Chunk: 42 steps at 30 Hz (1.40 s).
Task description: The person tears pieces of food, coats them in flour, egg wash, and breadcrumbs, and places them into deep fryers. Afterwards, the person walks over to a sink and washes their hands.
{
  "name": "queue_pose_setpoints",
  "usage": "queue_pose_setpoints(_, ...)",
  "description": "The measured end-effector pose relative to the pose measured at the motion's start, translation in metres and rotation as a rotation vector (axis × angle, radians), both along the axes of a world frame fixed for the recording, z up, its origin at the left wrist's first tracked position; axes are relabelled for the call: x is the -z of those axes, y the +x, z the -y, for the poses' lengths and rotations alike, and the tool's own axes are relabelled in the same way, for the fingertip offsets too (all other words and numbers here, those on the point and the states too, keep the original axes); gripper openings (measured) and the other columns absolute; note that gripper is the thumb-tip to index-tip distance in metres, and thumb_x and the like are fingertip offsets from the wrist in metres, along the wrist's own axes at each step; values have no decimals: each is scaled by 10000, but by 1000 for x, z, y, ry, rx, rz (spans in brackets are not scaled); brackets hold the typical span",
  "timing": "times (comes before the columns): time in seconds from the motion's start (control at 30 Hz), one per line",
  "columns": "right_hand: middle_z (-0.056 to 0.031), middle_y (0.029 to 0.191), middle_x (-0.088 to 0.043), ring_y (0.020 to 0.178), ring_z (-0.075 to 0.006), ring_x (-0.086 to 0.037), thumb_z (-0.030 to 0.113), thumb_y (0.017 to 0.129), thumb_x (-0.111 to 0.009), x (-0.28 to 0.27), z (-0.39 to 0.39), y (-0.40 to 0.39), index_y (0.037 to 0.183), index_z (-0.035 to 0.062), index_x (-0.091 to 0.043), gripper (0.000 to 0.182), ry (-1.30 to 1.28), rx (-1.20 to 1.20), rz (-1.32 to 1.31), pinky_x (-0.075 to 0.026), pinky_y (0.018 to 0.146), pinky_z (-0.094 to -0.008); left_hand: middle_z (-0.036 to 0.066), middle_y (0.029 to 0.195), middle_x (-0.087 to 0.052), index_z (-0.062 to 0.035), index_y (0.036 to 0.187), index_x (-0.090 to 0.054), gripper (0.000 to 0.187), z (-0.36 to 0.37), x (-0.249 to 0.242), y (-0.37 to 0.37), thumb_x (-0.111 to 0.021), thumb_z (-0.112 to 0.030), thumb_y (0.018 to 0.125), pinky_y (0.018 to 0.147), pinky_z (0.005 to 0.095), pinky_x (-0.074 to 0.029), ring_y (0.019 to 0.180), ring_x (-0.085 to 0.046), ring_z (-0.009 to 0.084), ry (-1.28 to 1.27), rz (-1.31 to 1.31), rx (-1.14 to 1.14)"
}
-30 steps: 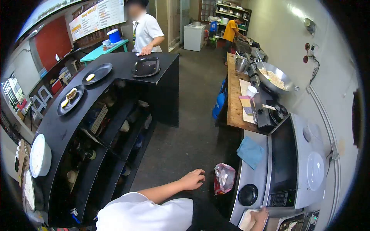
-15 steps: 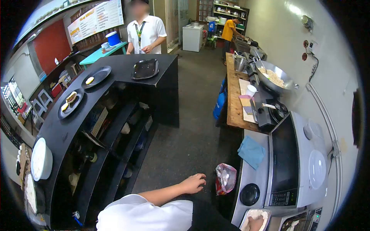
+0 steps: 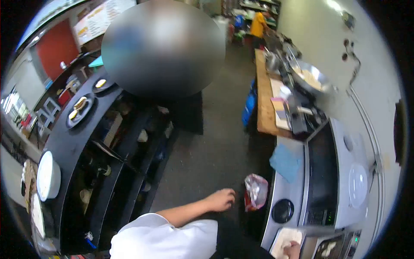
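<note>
My left hand [image 3: 222, 200] hangs above the dark floor with its fingers loosely curled and nothing visible in them. Nearest to it is an open red and silver plastic bag [image 3: 256, 192], which it does not touch. At the bottom right, my right hand [image 3: 293, 250] dips into a white rectangular tub [image 3: 279, 238] of pale, flour-like powder. Its fingers are drawn together, and whatever they hold is hidden. Beside the tub, a metal-edged tray [image 3: 321, 249] contains several pale pieces. A round black lid or dish [image 3: 283, 210] lies on the counter just beyond the tub.
A microwave [image 3: 340, 181] and a blue cloth [image 3: 285, 162] rest on the right counter. Farther off stands a large wok [image 3: 311, 77]. Plates [image 3: 80, 111] and a white basin [image 3: 48, 176] sit on the black counter to my left. A person in yellow [image 3: 258, 26] stands at the back.
The view has shifted slightly. A large blurred patch now covers the person in white and the far end of the black counter. My right hand shows more at the tub's right side.
</note>
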State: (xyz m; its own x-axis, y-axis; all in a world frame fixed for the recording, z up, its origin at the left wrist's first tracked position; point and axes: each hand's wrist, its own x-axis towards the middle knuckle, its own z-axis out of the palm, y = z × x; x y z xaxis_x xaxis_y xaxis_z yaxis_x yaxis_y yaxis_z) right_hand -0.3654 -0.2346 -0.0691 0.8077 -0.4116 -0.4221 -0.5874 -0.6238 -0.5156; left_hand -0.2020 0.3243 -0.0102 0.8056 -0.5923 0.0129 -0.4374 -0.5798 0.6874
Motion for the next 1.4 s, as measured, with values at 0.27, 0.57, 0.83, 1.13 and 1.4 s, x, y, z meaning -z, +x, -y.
queue_pose_setpoints(0.27, -220, 1091, -679, 1045, -350, -644, 49, 702, -603, -25, -79, -25, 1098, 24, -697, 408, -350, -17, 133, -489, 962, -390, 197, 1318, -524, -73, 1046, -677, 262, 7, -5, 9, -684, -173, 803, 1025, 448, -437, 1228, -508, 377, 11, 18, -23)
queue_pose_setpoints(0.57, -225, 1153, -655, 1093, -356, -624, 142, 686, -712, -52, -59, 17, 1232, 93, -646, 551, -328, 127, -68, -474, 982, -394, 175, 1363, -488, -52, 1040, -638, 233, 39, -13, 16, -685, -84, 814, 1002, 422, -441, 1252, -495, 380, 37, -16, 76)
queue_pose_setpoints(0.83, -218, 1153, -653, 1090, -349, -621, 204, 630, -810, -21, -78, 41, 1161, 47, -662, 573, -180, 95, 273, -486, 964, -396, 180, 1353, -498, -58, 1032, -647, 222, 52, -15, 13, -682, -96, 816, 1018, 423, -433, 1236, -510, 381, 17, -16, 141)
queue_pose_setpoints(1.13, -225, 1211, -633, 1115, -348, -616, 24, 765, -559, 11, -33, -50, 1233, -10, -604, 471, -472, -127, 130, -464, 1000, -396, 196, 1339, -510, -65, 1087, -660, 286, 47, 3, 7, -657, -149, 814, 1038, 444, -423, 1242, -495, 376, 15, -50, 124)
queue_pose_setpoints(1.4, -143, 838, -659, 725, -245, -657, -66, 726, -556, 13, -30, -43, 1140, -36, -597, 417, 49, 213, 89, -532, 624, -359, 182, 1299, -506, -75, 1011, -623, 199, 36, 18, 2, -663, -156, 833, 1016, 457, -427, 1226, -500, 372, -29, 0, 43)
